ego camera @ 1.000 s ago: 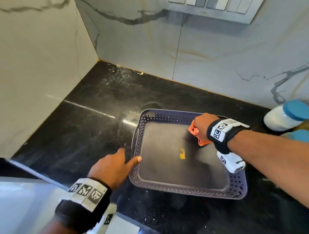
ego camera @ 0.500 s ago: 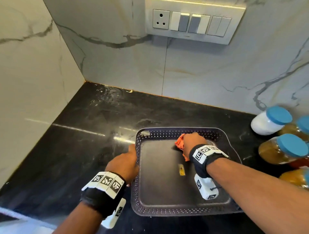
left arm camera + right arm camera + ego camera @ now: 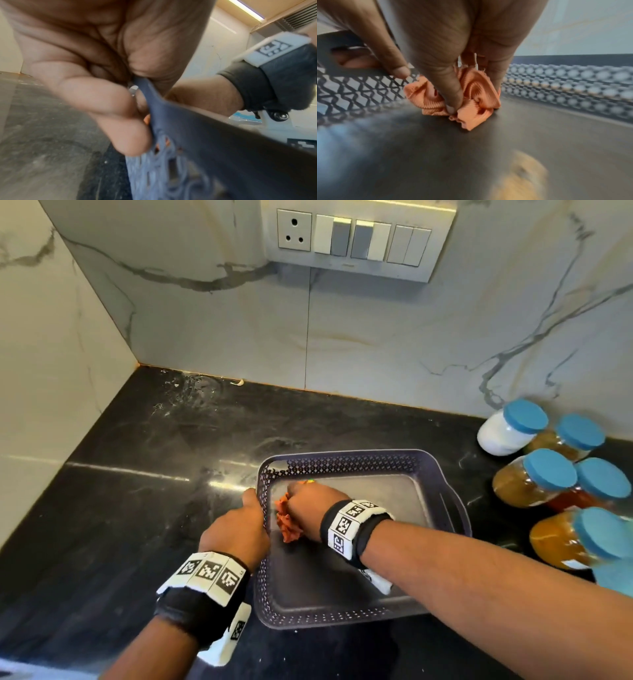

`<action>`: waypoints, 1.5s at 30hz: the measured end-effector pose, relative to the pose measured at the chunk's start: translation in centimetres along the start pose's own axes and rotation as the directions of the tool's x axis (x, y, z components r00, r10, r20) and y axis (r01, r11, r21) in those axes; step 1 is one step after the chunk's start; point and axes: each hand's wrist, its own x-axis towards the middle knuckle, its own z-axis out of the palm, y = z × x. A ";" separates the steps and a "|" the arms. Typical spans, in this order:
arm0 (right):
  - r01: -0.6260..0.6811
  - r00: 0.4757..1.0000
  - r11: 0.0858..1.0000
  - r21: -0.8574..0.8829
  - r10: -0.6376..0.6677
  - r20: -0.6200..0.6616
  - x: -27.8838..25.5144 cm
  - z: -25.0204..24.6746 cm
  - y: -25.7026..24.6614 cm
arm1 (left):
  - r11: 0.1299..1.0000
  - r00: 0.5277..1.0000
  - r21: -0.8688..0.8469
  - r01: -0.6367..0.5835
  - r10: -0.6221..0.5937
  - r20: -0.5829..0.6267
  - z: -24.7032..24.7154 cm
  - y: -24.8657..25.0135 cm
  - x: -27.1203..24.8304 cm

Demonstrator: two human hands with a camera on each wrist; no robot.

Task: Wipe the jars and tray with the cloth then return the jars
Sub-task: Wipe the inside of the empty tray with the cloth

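Note:
A dark purple perforated tray (image 3: 346, 465) sits on the black counter. My left hand (image 3: 251, 513) grips its left rim (image 3: 164, 119), fingers curled outside and thumb inside. My right hand (image 3: 308, 510) holds a crumpled orange cloth (image 3: 287, 523) and presses it on the tray floor near the far left corner; the cloth (image 3: 465, 97) is bunched between thumb and fingers beside the lattice wall (image 3: 359, 88). Several blue-lidded jars (image 3: 548, 477) stand on the counter right of the tray, one with white contents (image 3: 507, 433), others amber.
Marble walls close the corner behind and to the left. A switch plate (image 3: 356, 237) hangs on the back wall. A blurred yellow sticker (image 3: 522, 174) lies on the tray floor. Bare black counter (image 3: 154, 474) stretches left of the tray.
My right hand has swept the cloth from the tray's far right across to its far left corner. My left hand moved from pointing at the left rim to gripping it.

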 end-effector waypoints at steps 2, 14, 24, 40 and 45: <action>-0.075 0.996 0.995 -0.062 0.078 0.038 -1.6 -0.2 3.1 | 1.000 1.000 -0.030 -0.002 0.002 0.021 -0.2 0.1 -0.2; -0.242 0.864 0.965 -0.102 0.262 0.430 -9.7 1.4 4.4 | 0.995 0.998 -0.093 -0.041 0.046 0.052 -1.7 1.3 2.1; 0.013 0.942 0.993 -0.121 0.028 0.333 -8.7 1.1 5.1 | 0.988 0.986 0.023 -0.153 0.151 0.073 -1.8 2.8 5.6; -0.503 0.824 0.822 0.269 0.550 -0.140 -14.1 -3.3 12.6 | 0.975 0.977 0.075 -0.208 0.204 0.055 -2.9 9.1 10.3; -0.532 0.798 0.782 0.323 0.591 -0.118 -14.9 -2.6 12.6 | 0.976 0.985 0.137 -0.170 0.168 0.030 -2.9 9.1 10.5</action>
